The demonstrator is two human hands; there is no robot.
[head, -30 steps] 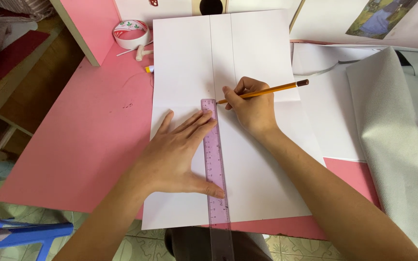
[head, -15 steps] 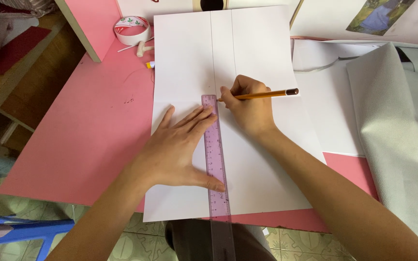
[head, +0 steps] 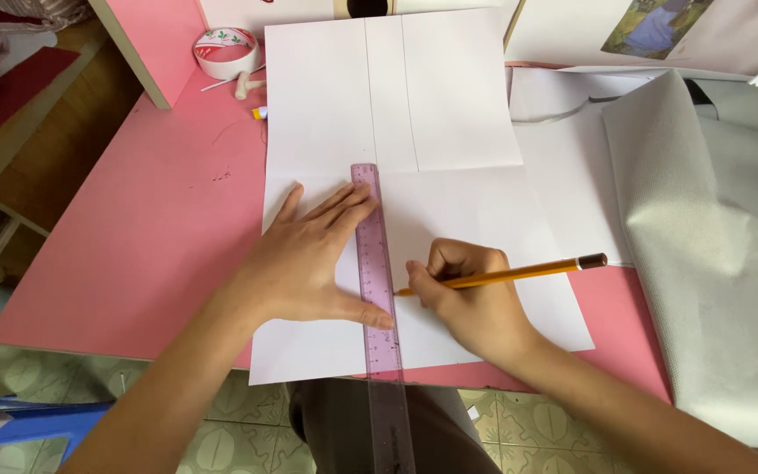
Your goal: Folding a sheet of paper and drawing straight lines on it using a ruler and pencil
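Note:
A large white sheet of paper (head: 449,105) lies on the pink table (head: 151,237), with two drawn lines running down its upper half. A clear purple ruler (head: 377,263) lies lengthwise on the sheet and sticks out past the table's near edge. My left hand (head: 309,259) presses flat on the paper and the ruler's left side, fingers spread. My right hand (head: 471,298) grips an orange pencil (head: 519,272), its tip against the ruler's right edge, near the lower part of the sheet.
A roll of white patterned tape (head: 225,51) and a small white stick lie at the back left. Grey fabric (head: 721,254) and more white sheets cover the right side. A pink upright panel (head: 155,39) stands at the back left. Green tiled floor shows below.
My right hand with the pencil has slid down along the ruler's right edge toward me. The left hand and the ruler stay in place.

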